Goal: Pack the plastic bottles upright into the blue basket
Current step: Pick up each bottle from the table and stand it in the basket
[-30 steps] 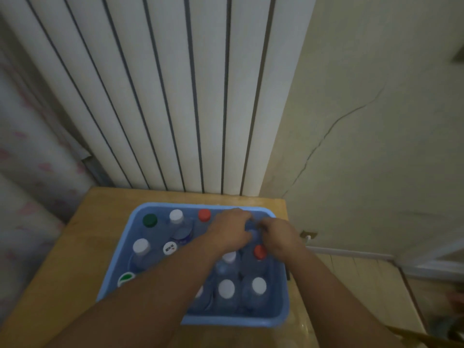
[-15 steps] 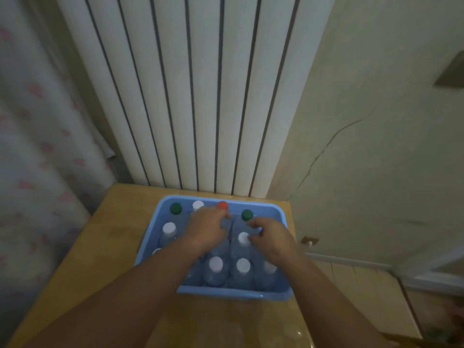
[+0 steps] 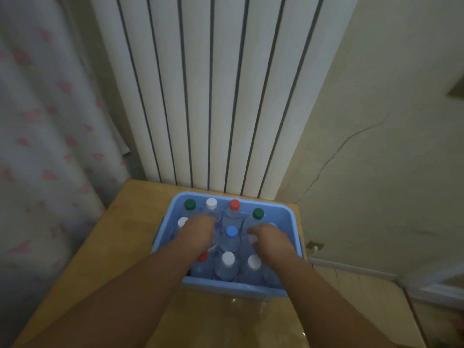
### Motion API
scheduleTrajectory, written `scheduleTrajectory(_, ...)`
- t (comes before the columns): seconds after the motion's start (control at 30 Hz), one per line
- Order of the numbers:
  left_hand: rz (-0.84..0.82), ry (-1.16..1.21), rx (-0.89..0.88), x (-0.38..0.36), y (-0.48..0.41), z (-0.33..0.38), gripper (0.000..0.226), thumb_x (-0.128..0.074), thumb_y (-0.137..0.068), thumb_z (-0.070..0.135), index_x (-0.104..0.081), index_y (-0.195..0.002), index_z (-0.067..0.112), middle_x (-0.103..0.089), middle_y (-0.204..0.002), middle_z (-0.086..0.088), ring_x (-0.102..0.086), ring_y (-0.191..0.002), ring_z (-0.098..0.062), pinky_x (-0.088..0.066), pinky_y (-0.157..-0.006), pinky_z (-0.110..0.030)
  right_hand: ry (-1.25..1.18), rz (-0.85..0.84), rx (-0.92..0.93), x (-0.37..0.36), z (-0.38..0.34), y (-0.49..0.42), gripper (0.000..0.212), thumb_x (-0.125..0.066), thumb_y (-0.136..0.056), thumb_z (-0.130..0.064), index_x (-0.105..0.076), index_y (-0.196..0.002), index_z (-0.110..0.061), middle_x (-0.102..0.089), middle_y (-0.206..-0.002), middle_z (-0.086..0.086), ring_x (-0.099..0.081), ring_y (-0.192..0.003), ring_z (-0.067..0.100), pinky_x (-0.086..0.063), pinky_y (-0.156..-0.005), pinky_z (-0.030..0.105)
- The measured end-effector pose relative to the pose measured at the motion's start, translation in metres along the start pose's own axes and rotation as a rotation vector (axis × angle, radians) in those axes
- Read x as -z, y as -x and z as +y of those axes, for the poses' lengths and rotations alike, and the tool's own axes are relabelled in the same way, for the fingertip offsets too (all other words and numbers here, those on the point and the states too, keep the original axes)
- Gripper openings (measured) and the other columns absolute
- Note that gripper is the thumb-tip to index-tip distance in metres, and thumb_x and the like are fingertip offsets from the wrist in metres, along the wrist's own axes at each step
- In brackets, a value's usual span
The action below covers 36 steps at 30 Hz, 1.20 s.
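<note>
- The blue basket (image 3: 292, 223) sits on a wooden table (image 3: 130, 237), at the table's far edge and just in front of a white ribbed radiator (image 3: 226, 96).
- Clear plastic bottles (image 3: 227, 268) stand upright in it, packed close in rows. The back row's caps are green, white, red and green, and more white caps and a red one show nearer the person.
- A blue-capped bottle (image 3: 231, 231) stands in the middle, between the two hands.
- The left hand (image 3: 198, 233) reaches into the basket's left half, palm down. Its fingers (image 3: 209, 222) bend down over the bottle tops, and I cannot tell whether they hold one.
- The right hand (image 3: 271, 243) is over the right half. Its fingers (image 3: 252, 231) curl round the top of a white-capped bottle (image 3: 253, 238), whose cap shows between the fingertips.
- A pale curtain (image 3: 50, 146) with pink marks hangs on the left.
- A cracked cream wall (image 3: 376, 146) is on the right.
</note>
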<state>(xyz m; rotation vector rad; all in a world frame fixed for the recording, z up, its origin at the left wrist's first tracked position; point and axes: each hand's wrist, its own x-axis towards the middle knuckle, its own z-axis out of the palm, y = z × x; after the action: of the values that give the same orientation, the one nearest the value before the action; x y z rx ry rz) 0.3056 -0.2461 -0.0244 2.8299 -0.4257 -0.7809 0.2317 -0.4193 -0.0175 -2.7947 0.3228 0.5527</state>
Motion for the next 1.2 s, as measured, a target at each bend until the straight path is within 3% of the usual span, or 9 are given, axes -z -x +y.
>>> scheduleTrajectory(0.13,0.006,0.039,0.010,0.002,-0.002,-0.002,0.035,-0.057,-0.095,0.017,-0.059,-0.129,0.013,-0.061,-0.125,-0.010,-0.060,-0.112,-0.027,-0.052,-0.092,-0.028,0.011,-0.051,-0.056,0.000,0.000,-0.006,0.039,-0.055,-0.087,-0.022,-0.053,-0.124,-0.033,-0.055,-0.125,0.004,-0.053,-0.114,0.031,-0.045,-0.099,0.045)
scheduleTrajectory(0.2,0.024,0.054,-0.039,-0.002,-0.006,-0.009,0.035,-0.050,-0.098,0.016,-0.059,-0.131,0.012,-0.060,-0.129,-0.010,-0.059,-0.115,-0.026,-0.048,-0.062,-0.007,-0.022,-0.042,-0.080,-0.003,0.002,-0.008,0.042,-0.056,-0.087,-0.022,-0.051,-0.127,-0.035,-0.053,-0.126,0.005,-0.051,-0.114,0.031,-0.045,-0.098,0.046)
scheduleTrajectory(0.27,0.056,0.045,-0.076,-0.003,-0.007,-0.013,0.036,-0.045,-0.100,0.016,-0.059,-0.132,0.011,-0.059,-0.132,-0.011,-0.058,-0.117,-0.026,-0.039,-0.049,-0.010,-0.052,-0.016,-0.092,-0.006,0.003,-0.009,0.044,-0.054,-0.086,-0.023,-0.050,-0.128,-0.038,-0.052,-0.127,0.005,-0.051,-0.114,0.032,-0.046,-0.098,0.046)
scheduleTrajectory(0.43,0.024,-0.033,-0.085,0.010,-0.004,-0.006,0.035,-0.061,-0.093,0.022,-0.059,-0.127,0.017,-0.063,-0.122,-0.008,-0.060,-0.110,-0.024,-0.050,-0.096,-0.035,-0.081,-0.019,-0.105,-0.006,0.005,-0.008,0.049,-0.055,-0.086,-0.021,-0.048,-0.132,-0.037,-0.053,-0.130,0.004,-0.052,-0.115,0.030,-0.046,-0.098,0.045)
scheduleTrajectory(0.6,0.112,-0.017,-0.138,0.006,0.006,-0.007,0.033,-0.064,-0.087,0.029,-0.061,-0.119,0.023,-0.065,-0.109,-0.002,-0.061,-0.099,-0.019,-0.052,-0.089,-0.035,-0.142,0.174,-0.041,-0.008,0.005,0.008,0.038,-0.055,-0.088,-0.028,-0.054,-0.126,-0.029,-0.053,-0.127,0.002,-0.055,-0.112,0.026,-0.046,-0.094,0.036)
scheduleTrajectory(0.7,0.322,-0.043,-0.228,0.003,0.018,-0.008,0.031,-0.063,-0.086,0.028,-0.060,-0.116,0.021,-0.062,-0.113,-0.001,-0.059,-0.100,-0.019,-0.053,-0.087,-0.036,-0.186,0.318,-0.028,-0.008,0.000,0.024,0.011,-0.054,-0.088,-0.034,-0.059,-0.093,-0.027,-0.059,-0.097,-0.002,-0.059,-0.091,0.022,-0.049,-0.080,0.032)
scheduleTrajectory(0.77,0.377,-0.037,-0.246,0.001,0.028,-0.008,0.022,-0.057,-0.090,0.025,-0.061,-0.111,0.021,-0.061,-0.113,-0.001,-0.058,-0.099,-0.020,-0.053,-0.086,-0.037,-0.181,0.203,-0.025,-0.008,-0.004,0.033,0.013,-0.053,-0.087,-0.039,-0.058,-0.085,-0.027,-0.060,-0.080,-0.004,-0.060,-0.083,0.020,-0.052,-0.074,0.032)
scheduleTrajectory(0.97,-0.030,-0.233,-0.263,-0.002,0.044,-0.023,0.028,-0.063,-0.086,0.026,-0.070,-0.113,0.026,-0.067,-0.110,-0.001,-0.063,-0.103,-0.023,-0.052,-0.084,-0.032,-0.019,-0.021,-0.007,-0.012,-0.009,0.048,0.040,-0.067,-0.079,-0.033,-0.060,-0.118,-0.026,-0.061,-0.119,0.003,-0.059,-0.104,0.023,-0.046,-0.082,0.029)
scheduleTrajectory(1.2,0.037,-0.233,-0.247,-0.002,0.053,-0.022,0.016,-0.063,-0.084,0.022,-0.072,-0.088,0.009,-0.069,-0.093,-0.014,-0.065,-0.092,-0.029,-0.046,-0.071,-0.030,-0.073,0.046,-0.061,-0.020,-0.014,0.058,0.030,-0.060,-0.085,-0.026,-0.065,-0.114,-0.021,-0.066,-0.109,0.006,-0.057,-0.090,0.020,-0.040,-0.074,0.024)
